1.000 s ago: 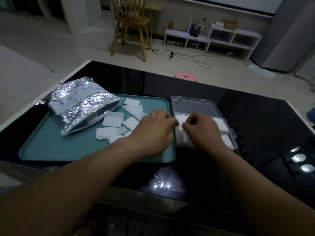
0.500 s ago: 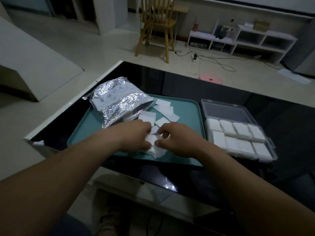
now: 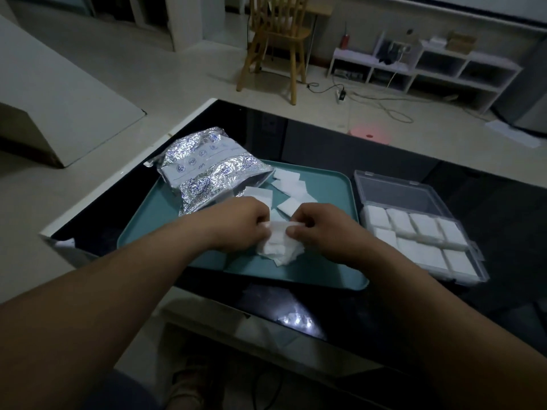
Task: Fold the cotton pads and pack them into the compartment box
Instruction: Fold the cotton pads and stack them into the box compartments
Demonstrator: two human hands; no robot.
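Over the teal tray [image 3: 322,276], my left hand [image 3: 239,224] and my right hand [image 3: 322,229] each pinch an end of one white cotton pad [image 3: 278,244], which hangs crumpled between them. Several loose flat pads [image 3: 291,187] lie on the tray beyond my hands. The clear compartment box [image 3: 414,229] stands to the right of the tray with its lid open, and folded white pads fill its visible compartments.
A crinkled silver foil bag [image 3: 207,170] lies open on the tray's far left corner. The tray and box rest on a glossy black table [image 3: 488,202]. A wooden chair [image 3: 278,39] and a low white shelf [image 3: 423,69] stand on the floor beyond.
Both hands left the compartment box and moved left to the tray. They took hold of a cotton pad and lifted it slightly. The camera view swung left.
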